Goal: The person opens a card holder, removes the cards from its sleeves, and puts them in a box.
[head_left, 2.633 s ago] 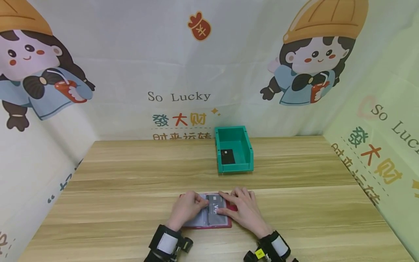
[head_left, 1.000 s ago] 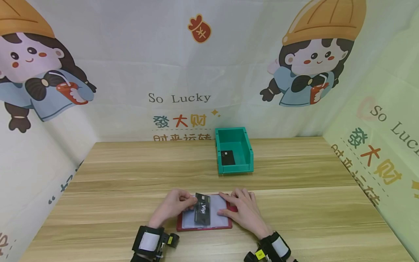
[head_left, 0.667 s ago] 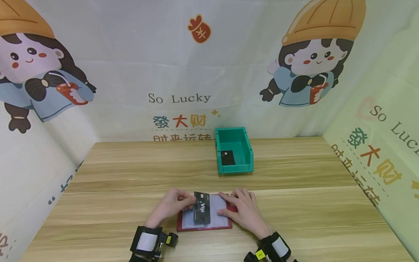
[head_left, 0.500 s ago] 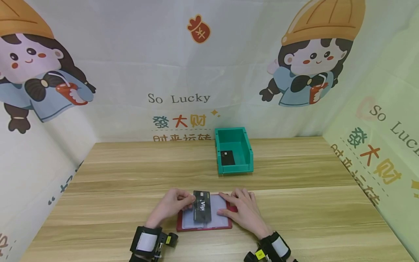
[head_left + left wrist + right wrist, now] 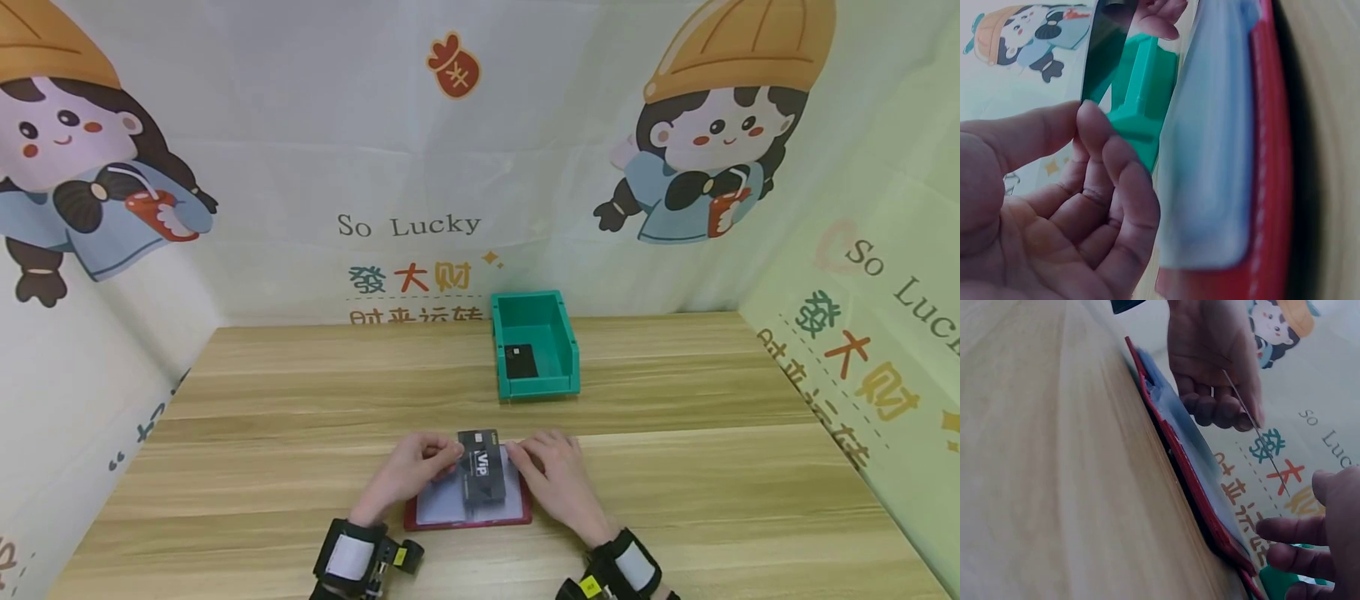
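Note:
In the head view my left hand [image 5: 412,467] pinches the left edge of a black card [image 5: 482,467] printed "Vip", thumb against fingers. The card is held above an open red card holder [image 5: 442,526] with clear plastic sleeves. Seen from the right wrist, the card [image 5: 1255,425] is edge-on, tilted and apart from the sleeves. My right hand [image 5: 558,483] is beside the holder's right edge, its fingertips near the card. From its own wrist view, the right hand [image 5: 1335,531] has loosely spread fingers with nothing between them.
Behind the holder stands a green bin [image 5: 540,387] with another black card [image 5: 521,362] lying inside it. The wooden table [image 5: 300,400] meets a printed cloth backdrop [image 5: 300,167] at the back and both sides. Each wrist wears a strapped camera.
The card lay flat on the holder's right half at first, then my left hand shifted it left and now back right, raised. My right hand has lifted its thumb off the sleeve.

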`<state>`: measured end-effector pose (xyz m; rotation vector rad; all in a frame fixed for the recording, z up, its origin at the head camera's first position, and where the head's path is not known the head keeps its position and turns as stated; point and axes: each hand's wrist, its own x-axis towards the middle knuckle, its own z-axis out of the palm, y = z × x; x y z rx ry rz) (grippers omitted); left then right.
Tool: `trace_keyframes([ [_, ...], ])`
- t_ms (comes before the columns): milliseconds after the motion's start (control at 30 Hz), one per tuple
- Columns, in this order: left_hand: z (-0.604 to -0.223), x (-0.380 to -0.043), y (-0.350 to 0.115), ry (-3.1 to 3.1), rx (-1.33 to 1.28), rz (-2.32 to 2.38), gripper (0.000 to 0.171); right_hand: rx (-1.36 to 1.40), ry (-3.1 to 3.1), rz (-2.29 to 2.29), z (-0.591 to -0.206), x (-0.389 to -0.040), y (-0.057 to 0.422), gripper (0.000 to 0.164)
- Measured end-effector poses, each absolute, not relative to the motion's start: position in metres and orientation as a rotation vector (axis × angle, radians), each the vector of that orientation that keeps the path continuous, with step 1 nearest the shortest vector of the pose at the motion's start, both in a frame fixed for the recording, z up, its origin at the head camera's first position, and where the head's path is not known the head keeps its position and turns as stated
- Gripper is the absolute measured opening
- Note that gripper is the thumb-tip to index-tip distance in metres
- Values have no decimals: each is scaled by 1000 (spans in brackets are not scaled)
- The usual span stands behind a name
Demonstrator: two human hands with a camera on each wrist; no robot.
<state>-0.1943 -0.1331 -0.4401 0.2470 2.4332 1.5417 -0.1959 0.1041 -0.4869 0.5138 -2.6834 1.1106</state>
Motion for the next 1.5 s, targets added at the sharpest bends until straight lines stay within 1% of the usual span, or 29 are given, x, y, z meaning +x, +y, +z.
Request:
trace_keyframes([
  [67, -441, -194, -130, 2443, 266, 1546, 25, 505, -2701, 1194, -483, -196, 102, 32],
  [300, -444, -195, -124, 2480, 344, 1543, 25, 524, -2761, 1430, -476, -200, 99, 34],
  [500, -447, -195, -122, 2507, 323, 1549, 24, 513, -2755, 1661, -473, -202, 100, 35],
  [667, -449, -194, -120, 2572, 248, 1561, 23, 484, -2747, 1770, -468, -207, 106, 34],
  [800, -448, -193, -121, 2616, 196, 1558, 19, 458, -2732, 1722, -459, -216, 113, 34],
  [900, -449, -193, -125, 2646, 206, 1542, 19, 428, -2727, 1649, -449, -226, 119, 35],
  [1100, -451, -193, -132, 2670, 206, 1527, 18, 408, -2713, 1451, -426, -258, 130, 36],
  [1233, -452, -194, -138, 2691, 192, 1512, 16, 345, -2738, 1371, -415, -280, 135, 36],
  [1400, -451, -197, -147, 2700, 172, 1480, 17, 282, -2808, 1278, -403, -301, 135, 41],
  [1500, -449, -199, -153, 2708, 153, 1444, 19, 292, -2859, 1201, -398, -311, 133, 47],
])
